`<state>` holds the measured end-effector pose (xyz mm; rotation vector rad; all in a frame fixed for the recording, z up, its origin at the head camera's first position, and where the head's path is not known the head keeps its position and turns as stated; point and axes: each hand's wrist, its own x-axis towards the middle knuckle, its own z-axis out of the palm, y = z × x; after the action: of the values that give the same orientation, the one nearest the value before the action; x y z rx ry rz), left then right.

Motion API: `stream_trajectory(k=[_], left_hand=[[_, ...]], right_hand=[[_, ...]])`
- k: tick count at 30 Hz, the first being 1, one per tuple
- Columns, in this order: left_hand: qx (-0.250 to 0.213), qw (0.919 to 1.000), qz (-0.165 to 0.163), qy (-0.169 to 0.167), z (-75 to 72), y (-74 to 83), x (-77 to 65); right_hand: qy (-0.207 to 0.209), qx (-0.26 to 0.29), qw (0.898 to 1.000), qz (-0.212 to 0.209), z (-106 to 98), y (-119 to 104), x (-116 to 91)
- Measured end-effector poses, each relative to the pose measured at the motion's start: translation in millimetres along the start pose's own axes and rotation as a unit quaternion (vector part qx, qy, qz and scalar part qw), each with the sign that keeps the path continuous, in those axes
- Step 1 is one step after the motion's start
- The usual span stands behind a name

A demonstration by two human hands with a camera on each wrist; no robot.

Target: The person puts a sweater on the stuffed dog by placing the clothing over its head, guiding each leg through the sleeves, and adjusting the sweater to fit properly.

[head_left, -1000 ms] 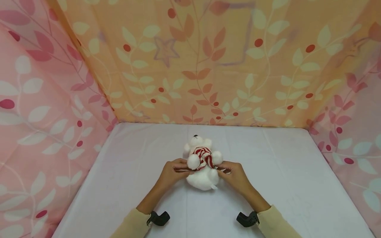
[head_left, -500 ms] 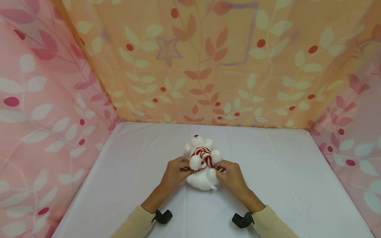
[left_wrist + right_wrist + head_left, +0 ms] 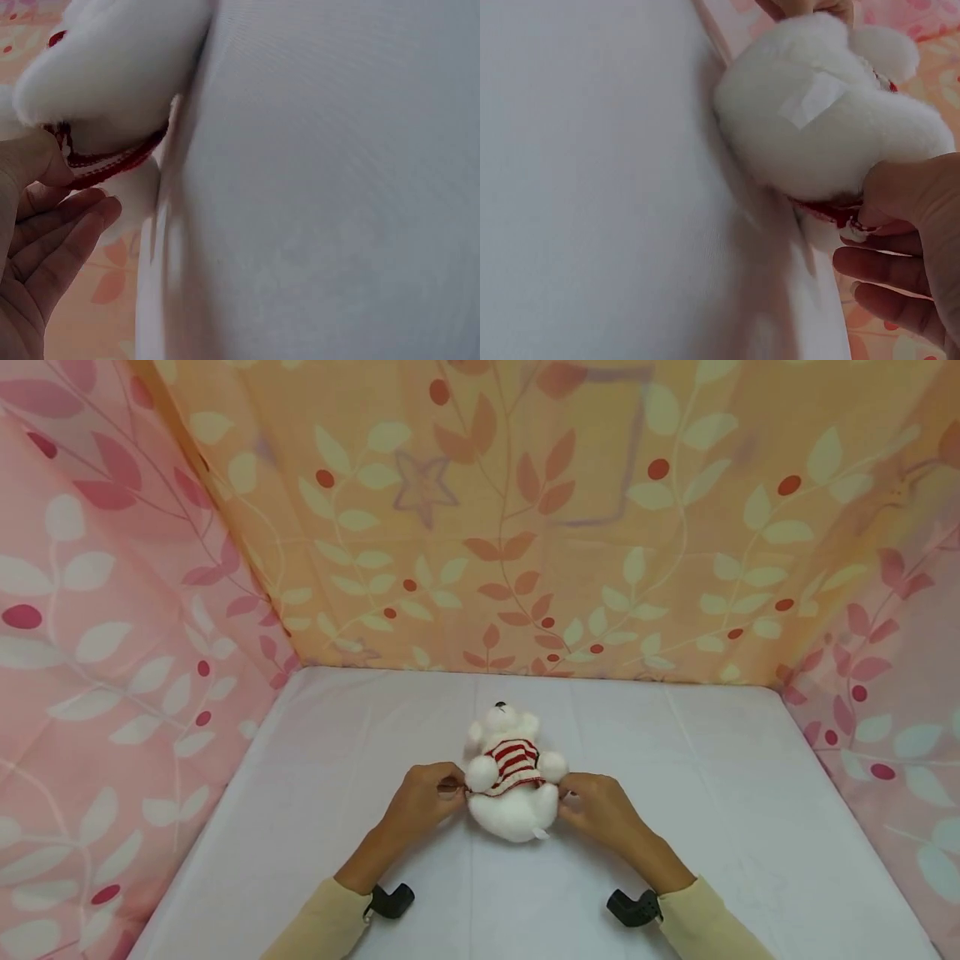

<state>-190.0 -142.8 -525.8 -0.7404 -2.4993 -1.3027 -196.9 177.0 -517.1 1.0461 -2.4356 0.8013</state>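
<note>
A white plush bear (image 3: 512, 817) lies on its back on the table, its dark nose pointing up and away. Around its torso is a red and white striped knit sweater (image 3: 516, 762), spread flat across the belly. My left hand (image 3: 427, 795) pinches the sweater's hem at the bear's left-hand side in the head view; the left wrist view shows the red edge (image 3: 112, 166) between thumb and fingers. On the opposite side my right hand (image 3: 596, 802) pinches the hem, with its other fingers (image 3: 889, 271) loosely extended in the right wrist view. A white tag (image 3: 814, 99) shows on the bear's bottom.
A white cloth (image 3: 300, 827) covers the table. Patterned curtains stand behind (image 3: 480, 527) and at both sides. Each wrist wears a black camera mount (image 3: 392, 902) below a cream sleeve (image 3: 315, 922).
Both hands have moved apart, outward from the bear. The sweater, bunched and twisted before, now lies stretched smooth with its stripes level. The bear has shifted slightly right.
</note>
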Motion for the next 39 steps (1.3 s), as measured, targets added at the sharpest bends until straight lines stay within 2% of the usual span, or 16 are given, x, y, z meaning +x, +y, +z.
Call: stream_trajectory(k=[4,9,12,18,20,22,26,30,34,39], left_hand=[[-0.001,0.9998,-0.02,0.005,-3.2,-2.4,-2.9],[-0.038,0.9992,0.009,-0.004,0.3,0.0,-4.0],[-0.061,0.9977,0.025,-0.014,6.4,1.3,-4.5],[-0.073,0.9971,0.016,-0.016,11.5,2.6,-4.5],[-0.073,0.997,0.02,-0.018,10.9,2.5,-4.2],[-0.068,0.9972,0.027,-0.015,10.9,2.0,-3.5],[-0.02,0.9991,0.036,0.003,10.3,2.9,-2.6],[0.068,0.9974,0.02,0.014,9.7,3.8,-1.8],[0.139,0.9903,-0.004,0.009,8.6,3.1,-2.1],[0.182,0.9831,-0.018,0.012,3.9,1.5,-2.0]], right_hand=[[0.039,-0.017,0.998,-0.051,-0.3,8.1,-4.1],[0.076,0.061,0.993,-0.067,5.5,7.5,-3.8],[0.085,0.125,0.988,-0.037,11.4,1.4,-1.4],[0.074,0.209,0.972,0.081,12.6,-13.3,2.8],[0.069,0.224,0.968,0.092,15.8,-9.0,0.8],[0.065,0.239,0.966,0.079,17.5,-8.5,0.8],[0.032,0.237,0.97,0.039,18.4,-7.8,1.2],[0.013,0.206,0.978,0.014,15.6,-6.0,1.5],[0.023,0.174,0.984,-0.019,12.0,0.2,0.8],[0.043,0.136,0.989,-0.033,7.1,7.0,0.2]])
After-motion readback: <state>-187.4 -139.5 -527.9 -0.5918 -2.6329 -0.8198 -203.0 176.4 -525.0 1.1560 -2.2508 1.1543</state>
